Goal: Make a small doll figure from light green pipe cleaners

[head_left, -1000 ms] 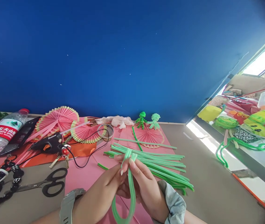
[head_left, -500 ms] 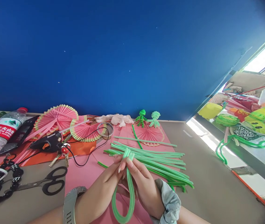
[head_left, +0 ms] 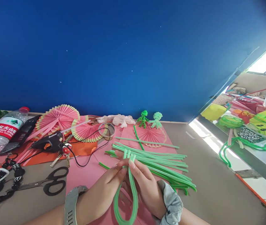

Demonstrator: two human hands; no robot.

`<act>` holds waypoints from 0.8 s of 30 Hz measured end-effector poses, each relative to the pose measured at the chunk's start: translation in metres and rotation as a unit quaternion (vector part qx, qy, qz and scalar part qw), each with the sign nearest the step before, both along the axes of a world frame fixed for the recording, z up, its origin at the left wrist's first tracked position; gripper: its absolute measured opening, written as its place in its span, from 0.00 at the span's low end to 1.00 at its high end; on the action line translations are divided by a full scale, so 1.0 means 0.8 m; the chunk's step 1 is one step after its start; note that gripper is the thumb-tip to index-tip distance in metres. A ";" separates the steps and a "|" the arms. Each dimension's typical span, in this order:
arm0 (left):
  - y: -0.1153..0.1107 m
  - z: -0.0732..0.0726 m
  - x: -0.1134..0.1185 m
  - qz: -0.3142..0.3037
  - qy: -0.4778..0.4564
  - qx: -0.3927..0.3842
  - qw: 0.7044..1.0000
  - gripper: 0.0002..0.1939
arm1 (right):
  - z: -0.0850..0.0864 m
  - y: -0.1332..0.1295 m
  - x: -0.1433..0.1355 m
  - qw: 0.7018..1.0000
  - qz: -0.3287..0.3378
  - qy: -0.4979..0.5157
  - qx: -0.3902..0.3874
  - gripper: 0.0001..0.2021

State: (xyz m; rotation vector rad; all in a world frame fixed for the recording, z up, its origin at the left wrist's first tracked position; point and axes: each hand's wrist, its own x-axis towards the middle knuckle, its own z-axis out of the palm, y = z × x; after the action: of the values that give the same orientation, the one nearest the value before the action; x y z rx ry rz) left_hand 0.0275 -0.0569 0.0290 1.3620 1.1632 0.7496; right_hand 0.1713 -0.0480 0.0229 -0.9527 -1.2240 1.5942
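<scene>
Light green pipe cleaners (head_left: 135, 200), bent together into a long loop, hang between my hands with their ends sticking up. My left hand (head_left: 107, 187) pinches the left side of the loop near those ends. On the other side, my right hand (head_left: 144, 184) grips with its thumb pressed on the upright ends. Just behind my fingers lies a spread of loose green pipe cleaners (head_left: 165, 159) on pink paper (head_left: 83, 184). Two small green pipe-cleaner figures, one darker (head_left: 143, 119) and one paler (head_left: 156, 120), stand at the back by the wall.
Pleated pink paper fans (head_left: 61, 120), a black glue gun (head_left: 50, 143), keys (head_left: 67, 156) and a roll of tape (head_left: 106, 129) lie left of centre. Scissors (head_left: 55, 181), a beaded strap (head_left: 17, 175) and a water bottle (head_left: 4, 131) are further left. A blue wall (head_left: 111, 62) rises behind.
My left fingertips have shifted slightly down and across the loop, and its upright ends now stand a little apart. My right hand keeps its grip. The view has shifted slightly.
</scene>
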 end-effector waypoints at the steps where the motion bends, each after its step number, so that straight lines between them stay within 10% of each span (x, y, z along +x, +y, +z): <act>1: 0.000 0.000 0.000 -0.011 -0.002 0.002 1.000 0.13 | 0.001 0.000 0.000 1.000 0.002 -0.001 0.004 0.15; 24: 0.005 0.005 0.008 0.021 -0.072 -0.042 0.996 0.13 | -0.010 0.005 0.000 0.999 -0.026 0.006 -0.018 0.15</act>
State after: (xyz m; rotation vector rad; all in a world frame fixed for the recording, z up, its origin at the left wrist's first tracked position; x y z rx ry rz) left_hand 0.0340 -0.0533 0.0332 1.1965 1.1008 0.8062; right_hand 0.1715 -0.0441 0.0148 -0.9895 -1.1571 1.5839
